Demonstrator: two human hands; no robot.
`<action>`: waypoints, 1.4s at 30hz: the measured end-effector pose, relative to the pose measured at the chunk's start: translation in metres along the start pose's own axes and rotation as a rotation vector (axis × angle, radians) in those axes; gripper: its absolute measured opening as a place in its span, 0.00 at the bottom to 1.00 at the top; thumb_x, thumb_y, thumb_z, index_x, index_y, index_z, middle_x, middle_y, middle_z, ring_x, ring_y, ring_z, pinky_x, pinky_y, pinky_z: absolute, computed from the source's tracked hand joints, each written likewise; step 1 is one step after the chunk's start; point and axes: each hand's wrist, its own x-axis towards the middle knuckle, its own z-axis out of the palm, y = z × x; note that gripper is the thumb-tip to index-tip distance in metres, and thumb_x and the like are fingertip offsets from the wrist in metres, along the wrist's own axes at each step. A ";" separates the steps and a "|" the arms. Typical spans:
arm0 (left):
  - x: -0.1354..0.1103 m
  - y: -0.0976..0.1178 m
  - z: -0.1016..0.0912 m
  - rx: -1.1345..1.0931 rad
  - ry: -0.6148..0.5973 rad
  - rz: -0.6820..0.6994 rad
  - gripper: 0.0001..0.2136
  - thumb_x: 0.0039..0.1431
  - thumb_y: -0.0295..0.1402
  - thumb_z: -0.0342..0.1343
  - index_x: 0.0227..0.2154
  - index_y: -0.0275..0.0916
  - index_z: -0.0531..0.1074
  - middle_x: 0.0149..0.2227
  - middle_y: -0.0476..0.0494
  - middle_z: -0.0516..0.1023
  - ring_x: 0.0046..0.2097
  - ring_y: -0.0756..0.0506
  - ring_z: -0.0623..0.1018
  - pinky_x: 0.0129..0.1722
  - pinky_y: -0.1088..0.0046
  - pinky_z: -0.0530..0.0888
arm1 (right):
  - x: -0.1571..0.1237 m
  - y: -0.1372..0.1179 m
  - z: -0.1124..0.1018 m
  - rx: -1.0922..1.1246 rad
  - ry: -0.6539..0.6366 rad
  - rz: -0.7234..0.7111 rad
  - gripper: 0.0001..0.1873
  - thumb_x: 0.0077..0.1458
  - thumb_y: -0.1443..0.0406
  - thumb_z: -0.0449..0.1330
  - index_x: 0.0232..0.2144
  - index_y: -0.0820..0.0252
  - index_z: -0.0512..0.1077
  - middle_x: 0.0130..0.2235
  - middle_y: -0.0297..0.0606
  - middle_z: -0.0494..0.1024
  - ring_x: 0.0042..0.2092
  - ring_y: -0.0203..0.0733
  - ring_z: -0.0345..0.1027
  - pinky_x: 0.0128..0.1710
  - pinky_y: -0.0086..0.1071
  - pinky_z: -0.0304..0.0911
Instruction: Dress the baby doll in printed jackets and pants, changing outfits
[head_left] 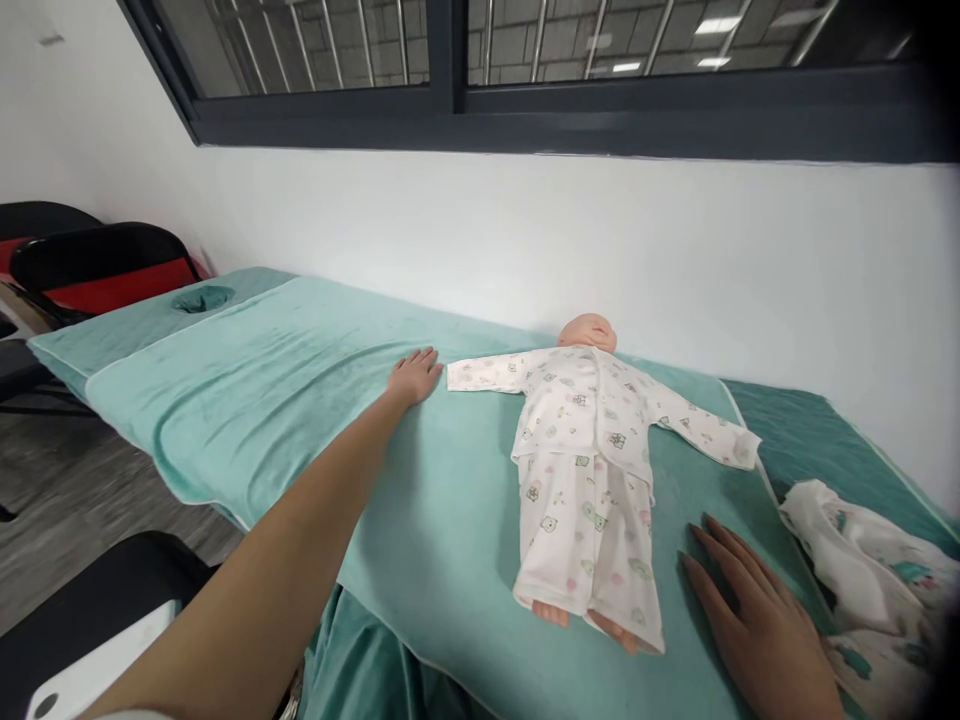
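A baby doll (587, 331) lies on its back on a teal towel (300, 400), dressed in a white printed top and trousers (592, 470), sleeves spread out to both sides. My left hand (412, 377) rests flat and open on the towel, just left of the doll's near sleeve end. My right hand (750, 610) lies flat with fingers stretched out on the towel, right of the doll's bare feet (585, 622). Neither hand holds anything.
The towel covers a long padded bed (135, 330) set against a white wall under a dark-framed window. A crumpled white printed cloth (862, 570) lies at the right. Black and red chairs (97, 270) stand at the far left; a dark object sits low left.
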 end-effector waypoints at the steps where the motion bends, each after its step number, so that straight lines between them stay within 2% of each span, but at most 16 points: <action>1: 0.000 0.000 0.000 0.000 0.005 -0.005 0.31 0.68 0.49 0.31 0.69 0.44 0.52 0.73 0.51 0.48 0.73 0.42 0.50 0.70 0.57 0.49 | 0.000 0.000 0.001 0.008 0.002 0.003 0.31 0.62 0.44 0.48 0.56 0.56 0.71 0.64 0.41 0.67 0.66 0.58 0.59 0.65 0.57 0.55; 5: 0.000 0.001 -0.001 -0.005 0.024 -0.029 0.30 0.68 0.49 0.33 0.69 0.46 0.54 0.73 0.52 0.49 0.73 0.42 0.51 0.70 0.57 0.49 | 0.010 -0.006 -0.001 0.128 0.035 0.058 0.27 0.60 0.46 0.51 0.51 0.53 0.74 0.59 0.39 0.73 0.60 0.57 0.66 0.62 0.54 0.61; 8: 0.002 0.004 0.000 -0.008 0.030 -0.047 0.29 0.68 0.48 0.34 0.68 0.48 0.55 0.73 0.53 0.50 0.73 0.42 0.51 0.70 0.56 0.49 | 0.041 -0.030 -0.012 0.225 0.098 0.101 0.25 0.58 0.46 0.53 0.49 0.51 0.75 0.55 0.40 0.77 0.56 0.57 0.70 0.57 0.50 0.65; 12: 0.008 0.010 0.001 -0.113 0.126 -0.184 0.26 0.66 0.46 0.41 0.64 0.47 0.63 0.71 0.48 0.56 0.72 0.38 0.54 0.70 0.54 0.50 | 0.129 -0.081 -0.028 0.327 0.133 0.133 0.20 0.58 0.52 0.55 0.49 0.48 0.75 0.51 0.39 0.79 0.55 0.54 0.71 0.55 0.46 0.65; 16: 0.005 0.019 -0.002 -0.228 0.259 -0.364 0.24 0.65 0.42 0.45 0.59 0.39 0.68 0.67 0.36 0.64 0.70 0.33 0.58 0.68 0.47 0.52 | 0.220 -0.118 -0.017 0.484 0.121 0.190 0.17 0.58 0.58 0.56 0.48 0.48 0.76 0.51 0.36 0.79 0.52 0.49 0.72 0.54 0.46 0.64; 18: -0.005 0.036 -0.008 -0.289 0.329 -0.421 0.23 0.67 0.40 0.42 0.61 0.37 0.65 0.64 0.34 0.68 0.67 0.35 0.64 0.66 0.49 0.58 | 0.243 -0.125 -0.004 0.537 0.048 0.149 0.16 0.58 0.58 0.57 0.47 0.49 0.77 0.50 0.36 0.79 0.51 0.49 0.72 0.55 0.46 0.63; 20: -0.020 0.069 -0.017 -0.375 0.469 -0.408 0.24 0.70 0.39 0.34 0.64 0.41 0.59 0.66 0.39 0.66 0.65 0.42 0.67 0.63 0.60 0.66 | 0.248 -0.124 0.007 0.593 0.012 0.125 0.16 0.59 0.57 0.57 0.47 0.49 0.78 0.51 0.35 0.79 0.54 0.49 0.71 0.57 0.45 0.62; 21: -0.028 0.092 -0.021 -0.520 0.646 -0.296 0.22 0.70 0.39 0.37 0.62 0.43 0.62 0.65 0.42 0.67 0.65 0.43 0.67 0.64 0.62 0.64 | 0.246 -0.122 0.010 0.623 0.002 0.130 0.16 0.59 0.56 0.57 0.47 0.48 0.78 0.52 0.34 0.79 0.55 0.49 0.70 0.58 0.44 0.61; 22: -0.034 0.117 -0.025 -0.646 0.719 -0.139 0.19 0.69 0.38 0.41 0.58 0.44 0.67 0.63 0.45 0.69 0.64 0.44 0.68 0.64 0.64 0.64 | 0.243 -0.119 0.012 0.653 -0.005 0.145 0.16 0.59 0.56 0.57 0.47 0.47 0.78 0.53 0.33 0.78 0.56 0.48 0.69 0.58 0.44 0.61; 23: -0.038 0.145 -0.028 -0.757 0.699 -0.005 0.17 0.68 0.37 0.43 0.54 0.45 0.71 0.60 0.46 0.73 0.61 0.44 0.71 0.63 0.65 0.66 | 0.239 -0.117 0.013 0.683 -0.008 0.162 0.16 0.59 0.56 0.58 0.47 0.47 0.78 0.53 0.33 0.78 0.56 0.48 0.69 0.58 0.43 0.61; 26: -0.034 0.219 -0.027 -0.913 0.340 0.261 0.14 0.66 0.35 0.49 0.48 0.45 0.76 0.55 0.47 0.78 0.56 0.45 0.76 0.58 0.67 0.71 | 0.233 -0.110 0.012 0.756 -0.005 0.174 0.15 0.58 0.56 0.59 0.46 0.48 0.78 0.53 0.32 0.79 0.56 0.47 0.70 0.59 0.42 0.60; 27: -0.030 0.237 -0.025 -0.927 0.247 0.292 0.14 0.66 0.34 0.49 0.48 0.44 0.77 0.54 0.47 0.79 0.56 0.45 0.76 0.58 0.67 0.71 | 0.233 -0.109 0.012 0.772 0.000 0.170 0.15 0.59 0.57 0.59 0.46 0.49 0.78 0.52 0.32 0.79 0.56 0.46 0.69 0.60 0.42 0.60; 29: -0.020 0.259 -0.017 -0.901 0.160 0.302 0.14 0.66 0.34 0.48 0.48 0.44 0.77 0.54 0.47 0.79 0.56 0.44 0.76 0.58 0.67 0.71 | 0.235 -0.109 0.014 0.790 0.002 0.161 0.14 0.59 0.57 0.59 0.46 0.49 0.78 0.53 0.32 0.78 0.56 0.45 0.69 0.60 0.42 0.60; 31: -0.016 0.264 -0.009 -0.823 0.142 0.325 0.16 0.68 0.35 0.46 0.49 0.44 0.76 0.56 0.47 0.77 0.59 0.44 0.74 0.61 0.65 0.69 | 0.238 -0.109 0.017 0.797 -0.004 0.156 0.15 0.58 0.58 0.59 0.46 0.50 0.78 0.54 0.33 0.78 0.57 0.45 0.68 0.61 0.43 0.59; 35: -0.017 0.254 -0.003 -0.709 0.130 0.388 0.18 0.70 0.38 0.43 0.56 0.45 0.72 0.63 0.48 0.70 0.65 0.44 0.68 0.65 0.64 0.64 | 0.241 -0.111 0.021 0.791 -0.012 0.115 0.16 0.59 0.58 0.58 0.48 0.51 0.77 0.55 0.35 0.76 0.58 0.46 0.66 0.62 0.45 0.58; 42: -0.015 0.253 -0.002 -0.675 0.144 0.403 0.18 0.70 0.37 0.43 0.57 0.46 0.71 0.62 0.48 0.71 0.64 0.44 0.68 0.66 0.62 0.65 | 0.243 -0.113 0.022 0.786 -0.018 0.106 0.16 0.60 0.59 0.57 0.49 0.49 0.76 0.57 0.34 0.75 0.59 0.48 0.65 0.61 0.46 0.58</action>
